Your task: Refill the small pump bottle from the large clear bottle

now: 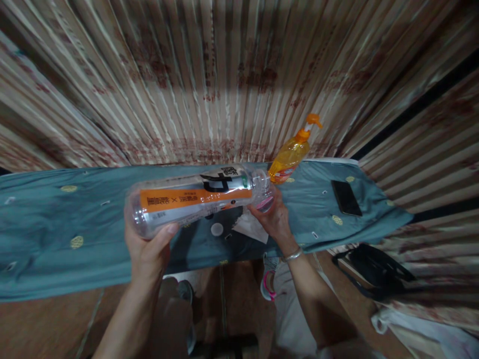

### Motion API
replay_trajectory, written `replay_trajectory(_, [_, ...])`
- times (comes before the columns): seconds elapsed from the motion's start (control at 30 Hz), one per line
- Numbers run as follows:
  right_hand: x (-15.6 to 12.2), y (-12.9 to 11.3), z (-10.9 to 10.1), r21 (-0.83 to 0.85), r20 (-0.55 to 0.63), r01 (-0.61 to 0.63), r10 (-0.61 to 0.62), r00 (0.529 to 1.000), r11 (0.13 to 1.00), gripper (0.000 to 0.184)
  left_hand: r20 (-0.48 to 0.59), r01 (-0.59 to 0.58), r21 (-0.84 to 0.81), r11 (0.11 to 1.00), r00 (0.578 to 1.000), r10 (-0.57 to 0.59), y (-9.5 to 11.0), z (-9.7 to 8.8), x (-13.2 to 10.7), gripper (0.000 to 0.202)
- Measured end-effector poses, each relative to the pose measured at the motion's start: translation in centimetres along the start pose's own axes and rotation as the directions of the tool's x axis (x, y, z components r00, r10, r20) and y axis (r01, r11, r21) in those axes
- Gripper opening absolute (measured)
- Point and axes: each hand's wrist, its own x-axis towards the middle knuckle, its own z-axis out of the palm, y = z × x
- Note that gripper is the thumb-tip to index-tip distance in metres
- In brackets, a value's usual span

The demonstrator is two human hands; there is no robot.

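Observation:
A large clear plastic bottle [196, 195] with an orange and silver label lies nearly level in the air above the cloth, its neck toward the right. My left hand [149, 252] is closed around its base end, with the thumb along the lower side. At the bottle's mouth, my right hand [275, 219] grips a small clear container [266, 202] that shows some pink. The mouth and the container meet or overlap; whether they touch is unclear. Below them, a round white cap [217, 229] and a white sheet of paper [251, 228] rest on the cloth.
A teal patterned cloth [97, 214] covers the narrow table. An orange pump bottle [290, 158] stands behind my right hand, and a black phone [346, 198] lies farther right. Pleated curtains [224, 89] hang behind. A black bag [374, 271] sits low at right.

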Motion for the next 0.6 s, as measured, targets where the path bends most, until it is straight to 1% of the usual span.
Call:
replay_trajectory(0.2, [0.06, -0.09, -0.11, -0.001, 0.003, -0.003, 0.003, 1.0, 1.0, 0.085, -0.004, -0.02, 0.016, 1.0, 1.0, 0.02, -0.12, -0.09, 0.05, 0.086])
replay_trajectory(0.3, [0.03, -0.08, -0.07, 0.006, -0.003, -0.004, 0.004, 1.0, 1.0, 0.085, -0.006, -0.011, 0.022, 1.0, 1.0, 0.011, -0.16, -0.05, 0.06, 0.086])
replay_trajectory(0.43, [-0.01, -0.02, 0.04, 0.003, -0.016, 0.017, -0.017, 1.0, 1.0, 0.083, 0.009, -0.019, 0.036, 0.999, 1.0, 0.019, -0.24, 0.0, 0.07, 0.085])
replay_trajectory(0.6, [-0.04, 0.13, 0.16, -0.014, -0.025, 0.035, -0.035, 0.999, 0.999, 0.084, 0.008, -0.023, 0.008, 1.0, 1.0, 0.023, -0.13, 0.06, 0.08, 0.085])
